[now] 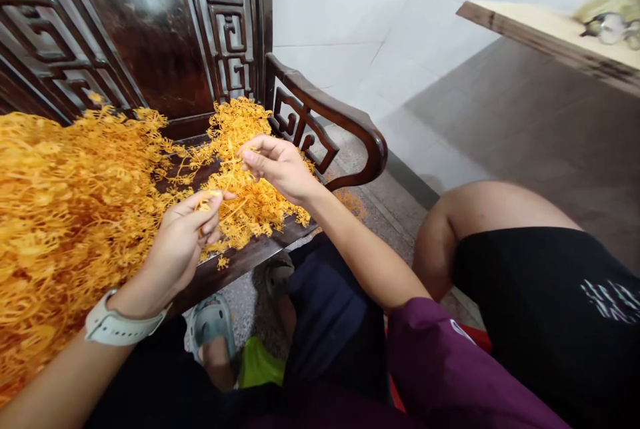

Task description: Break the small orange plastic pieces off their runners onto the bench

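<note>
Near the middle of the frame, the left hand (183,236) has thumb and finger clamped on a small yellow sprig (204,202). Above and right of it, the right hand (280,166) bends its fingertips together over the smaller pile (257,209); whether its grip holds a piece, I cannot tell. A bigger pile (65,216) fills the left side of the dark wooden surface (253,252).

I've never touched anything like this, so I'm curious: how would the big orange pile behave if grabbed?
The pile would probably come up in clumps, as its strands look tangled. It seems light for its size, being loose with many gaps. The strands likely bend easily, since many lie curved.
</note>
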Available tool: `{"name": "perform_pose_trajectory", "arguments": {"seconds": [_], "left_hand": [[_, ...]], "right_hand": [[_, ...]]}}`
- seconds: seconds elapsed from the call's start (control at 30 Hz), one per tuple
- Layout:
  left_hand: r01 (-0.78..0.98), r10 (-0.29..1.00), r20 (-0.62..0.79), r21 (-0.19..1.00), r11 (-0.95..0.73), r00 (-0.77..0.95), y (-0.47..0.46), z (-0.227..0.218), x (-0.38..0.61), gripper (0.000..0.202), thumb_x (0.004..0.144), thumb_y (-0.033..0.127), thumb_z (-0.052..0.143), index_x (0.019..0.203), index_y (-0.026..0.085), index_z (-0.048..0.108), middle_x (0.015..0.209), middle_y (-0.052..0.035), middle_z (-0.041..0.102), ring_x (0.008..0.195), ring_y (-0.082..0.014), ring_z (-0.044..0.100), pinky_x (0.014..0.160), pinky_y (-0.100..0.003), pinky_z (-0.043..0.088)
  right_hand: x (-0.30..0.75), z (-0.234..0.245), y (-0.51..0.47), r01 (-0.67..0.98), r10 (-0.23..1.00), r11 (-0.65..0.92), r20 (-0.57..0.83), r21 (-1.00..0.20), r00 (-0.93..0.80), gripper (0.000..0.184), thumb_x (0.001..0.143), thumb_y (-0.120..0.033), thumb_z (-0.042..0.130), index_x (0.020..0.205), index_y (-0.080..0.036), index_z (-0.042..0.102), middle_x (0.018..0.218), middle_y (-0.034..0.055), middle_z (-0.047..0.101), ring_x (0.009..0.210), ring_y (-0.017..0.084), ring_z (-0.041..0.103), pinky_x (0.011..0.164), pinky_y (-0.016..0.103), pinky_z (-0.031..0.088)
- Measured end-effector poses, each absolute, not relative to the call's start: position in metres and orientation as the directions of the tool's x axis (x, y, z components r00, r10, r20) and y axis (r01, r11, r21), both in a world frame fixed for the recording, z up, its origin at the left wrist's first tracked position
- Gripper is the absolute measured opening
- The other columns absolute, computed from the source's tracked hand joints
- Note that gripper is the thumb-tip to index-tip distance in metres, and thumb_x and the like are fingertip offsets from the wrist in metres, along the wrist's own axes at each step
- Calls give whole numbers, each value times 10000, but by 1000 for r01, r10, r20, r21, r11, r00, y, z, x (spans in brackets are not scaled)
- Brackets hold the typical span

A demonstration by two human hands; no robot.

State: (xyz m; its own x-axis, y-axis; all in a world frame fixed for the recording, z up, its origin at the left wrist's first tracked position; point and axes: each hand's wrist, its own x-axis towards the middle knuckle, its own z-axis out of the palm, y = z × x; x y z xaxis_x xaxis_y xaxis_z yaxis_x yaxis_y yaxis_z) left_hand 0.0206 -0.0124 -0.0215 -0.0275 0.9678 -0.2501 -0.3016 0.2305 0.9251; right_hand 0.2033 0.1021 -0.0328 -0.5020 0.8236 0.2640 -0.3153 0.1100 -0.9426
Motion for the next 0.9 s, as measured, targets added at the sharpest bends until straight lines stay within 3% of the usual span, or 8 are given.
{"name": "perform_pose_trajectory", "arguments": {"seconds": [0.07, 0.13, 0.2, 0.27, 0.47, 0.63, 0.77, 0.9], "left_hand": [[-271, 975, -211, 944, 187, -64, -11, -24, 18, 190, 827, 325, 837, 879, 151, 783, 657, 11, 527, 589, -108, 424, 528, -196, 404], [-229, 986, -138, 967, 114, -93, -9, -24, 14, 127, 804, 286, 821, 833, 164, 799, 835, -46, 691, 792, -153, 603, 714, -232, 510], [-189, 994, -52, 981, 33, -97, -9, -24, 10, 86, 794, 246, 789, 841, 180, 817, 979, -61, 750, 1024, -198, 652, 920, -255, 512], [-208, 996, 14, 977, -32, -91, -9, -22, 8, 136, 784, 227, 756, 900, 198, 823, 1039, -54, 756, 1125, -221, 638, 1003, -275, 484], [-327, 996, 80, 941, -92, -48, -17, -14, 5, 352, 728, 187, 679, 1058, 212, 797, 1118, -55, 755, 1151, -248, 655, 1008, -315, 477], [-34, 977, 192, 980, -196, -96, -20, -12, 5, 207, 963, 379, 716, 1001, 208, 826, 1004, -46, 753, 1000, -229, 658, 993, -338, 478], [177, 951, 258, 957, -228, -171, -21, -9, 6, 145, 924, 353, 821, 909, 210, 807, 923, -26, 756, 881, -190, 658, 853, -306, 501], [10, 972, 165, 986, -165, -166, -24, -5, 7, 137, 891, 322, 857, 859, 206, 793, 845, -34, 747, 821, -185, 690, 807, -298, 531]], "right_hand": [[203, -29, 100, -338, 848, 41, 211, -940, -485, 455, 821, -562, 898, 915, -194, 648, 767, -37, 627, 645, 80, 526, 596, 223, 441], [200, -27, 94, -341, 838, 8, 193, -940, -510, 493, 824, -614, 877, 861, -203, 607, 723, -49, 587, 620, 81, 506, 585, 231, 428], [194, -26, 87, -305, 808, 65, 229, -950, -543, 515, 850, -655, 838, 829, -204, 589, 687, -54, 563, 611, 84, 496, 589, 242, 421], [187, -26, 78, -259, 775, 164, 286, -952, -563, 509, 888, -666, 798, 836, -198, 605, 682, -47, 567, 619, 90, 508, 599, 252, 417], [174, -24, 58, -149, 795, 363, 389, -920, -466, 462, 983, -625, 710, 848, -192, 621, 733, -32, 538, 654, 101, 451, 621, 276, 371], [173, -17, 50, -87, 805, 446, 441, -891, -397, 445, 994, -563, 722, 780, -196, 588, 722, -28, 526, 675, 107, 436, 645, 280, 359], [171, -15, 48, -227, 795, 317, 389, -921, -465, 417, 987, -557, 739, 812, -199, 620, 685, -36, 543, 615, 98, 452, 598, 270, 361], [172, -15, 52, -327, 776, 143, 310, -934, -549, 457, 954, -591, 771, 792, -210, 578, 646, -42, 546, 569, 98, 472, 566, 265, 380]]}}
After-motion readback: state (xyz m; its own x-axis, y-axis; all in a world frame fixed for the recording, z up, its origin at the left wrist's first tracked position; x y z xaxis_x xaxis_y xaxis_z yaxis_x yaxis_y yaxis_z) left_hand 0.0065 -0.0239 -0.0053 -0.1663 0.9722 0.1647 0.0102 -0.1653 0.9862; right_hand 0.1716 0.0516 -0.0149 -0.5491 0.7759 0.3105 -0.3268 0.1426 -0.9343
